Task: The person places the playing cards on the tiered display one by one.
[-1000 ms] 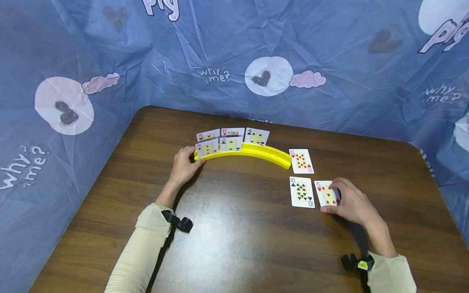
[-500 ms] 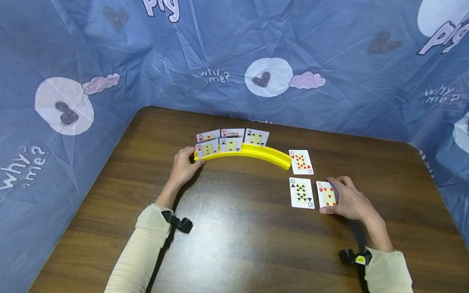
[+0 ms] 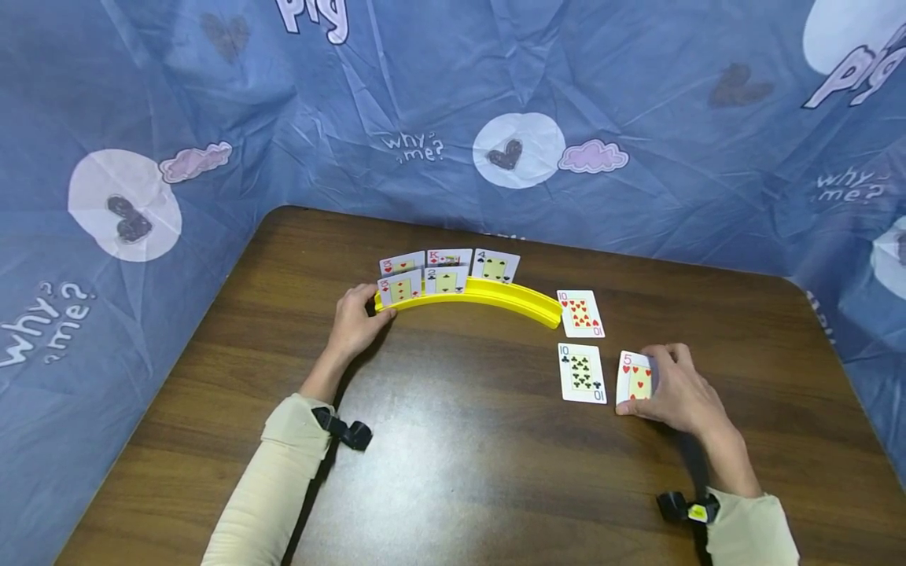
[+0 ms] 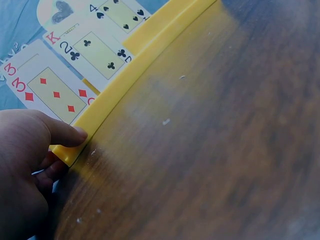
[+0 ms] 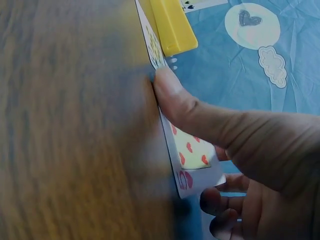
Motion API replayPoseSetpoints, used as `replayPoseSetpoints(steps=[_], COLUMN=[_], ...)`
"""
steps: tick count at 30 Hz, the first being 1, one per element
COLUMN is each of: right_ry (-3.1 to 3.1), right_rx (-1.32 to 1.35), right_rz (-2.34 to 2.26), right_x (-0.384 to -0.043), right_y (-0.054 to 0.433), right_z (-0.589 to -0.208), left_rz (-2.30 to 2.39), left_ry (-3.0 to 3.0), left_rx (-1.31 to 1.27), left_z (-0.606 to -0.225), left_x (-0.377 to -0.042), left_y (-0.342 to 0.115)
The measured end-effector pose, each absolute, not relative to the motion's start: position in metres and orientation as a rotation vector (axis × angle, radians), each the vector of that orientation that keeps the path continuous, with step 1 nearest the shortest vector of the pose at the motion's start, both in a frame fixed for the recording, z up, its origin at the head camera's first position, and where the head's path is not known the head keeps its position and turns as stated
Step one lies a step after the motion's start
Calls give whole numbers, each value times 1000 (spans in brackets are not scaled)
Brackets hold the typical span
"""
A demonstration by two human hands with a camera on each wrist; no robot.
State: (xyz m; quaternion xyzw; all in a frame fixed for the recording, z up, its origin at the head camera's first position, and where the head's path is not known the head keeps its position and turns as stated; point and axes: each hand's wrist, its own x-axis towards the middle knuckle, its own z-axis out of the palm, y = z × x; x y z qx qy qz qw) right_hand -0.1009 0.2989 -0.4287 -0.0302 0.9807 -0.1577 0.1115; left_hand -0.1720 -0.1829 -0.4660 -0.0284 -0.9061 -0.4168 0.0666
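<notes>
At the left end of a curved yellow card holder (image 3: pixel 513 296), my left hand (image 3: pixel 354 321) grips it, thumb (image 4: pixel 67 131) on the front and fingers behind. My right hand (image 3: pixel 685 395) pinches the five of hearts (image 3: pixel 631 379) between thumb and fingers, its right part hidden by the hand. In the right wrist view the card (image 5: pixel 187 150) stands tilted near the tabletop. Left of it lies the ten of clubs (image 3: pixel 582 374) face up. Above that, the ten of hearts (image 3: pixel 582 314) lies right at the holder's right end.
Upright in the holder's left half are the three of diamonds (image 3: pixel 400 288) and two of clubs (image 3: pixel 446 279) in front, with another red three (image 3: pixel 402 262), a red king (image 3: pixel 448 255) and the four of spades (image 3: pixel 497 266) behind. A blue printed cloth (image 3: pixel 524 71) hangs beyond the wooden table (image 3: pixel 453 464).
The five of hearts has moved slightly right, away from the ten of clubs, as my right fingers closed around it. My left hand and the holder stay put.
</notes>
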Motion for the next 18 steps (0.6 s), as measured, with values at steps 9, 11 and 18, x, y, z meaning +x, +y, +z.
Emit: replayPoseSetpoints(steps=[9,11,18], right_ry=[3022,3049,3104], right_rx=[-202,-233,-267], right_rz=[-550,-566,-624], right_x=[-99,-99,-100], right_y=[308,311,317], right_z=[-422,-419,-406], left_rz=[-1252,-1251,-1252], left_ry=[-2726,-2724,-2722], left_rx=[-97,-97,-95], left_z=[-466,-466,-466], left_x=[-173,-172,-172], left_y=[-182,-182,-183])
